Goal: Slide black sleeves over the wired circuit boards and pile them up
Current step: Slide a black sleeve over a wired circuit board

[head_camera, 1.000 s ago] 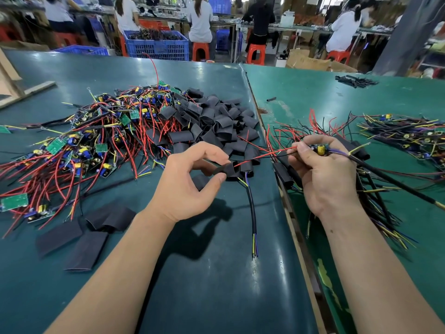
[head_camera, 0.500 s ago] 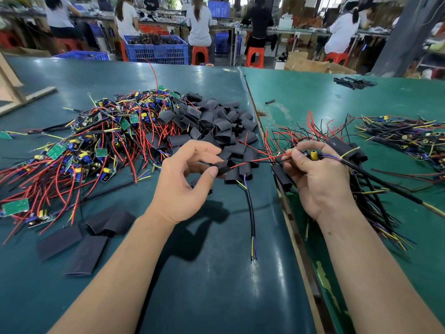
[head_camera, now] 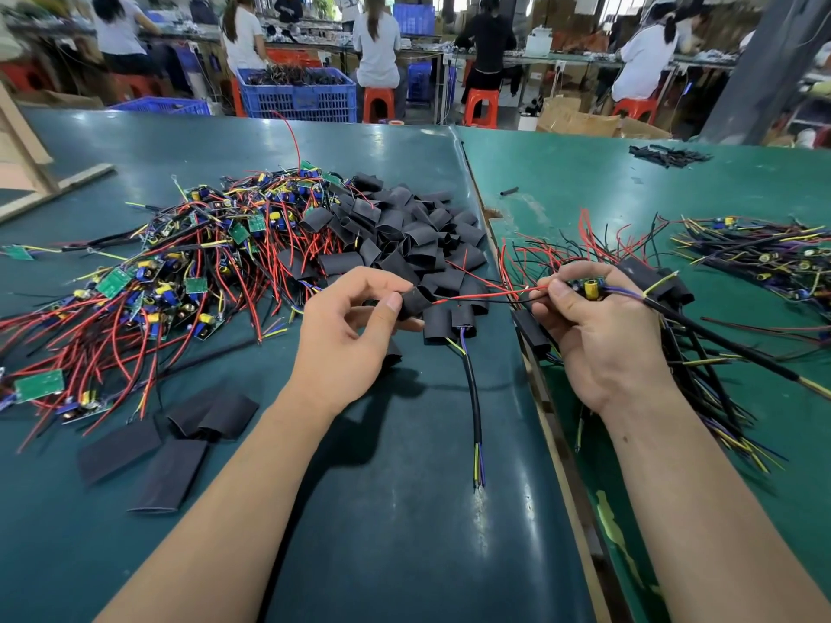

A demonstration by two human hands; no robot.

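Two green tabletops [head_camera: 404, 510] meet at a seam in a busy workshop with blue crates [head_camera: 299, 94] and orange stools. Above the seam's left side, the left hand [head_camera: 346, 335] pinches a black sleeve [head_camera: 416, 303], its opening facing right. The right hand [head_camera: 598, 326] pinches a circuit board [head_camera: 587, 287], its red and black wires [head_camera: 485, 298] running leftward into the sleeve. No writing is legible.
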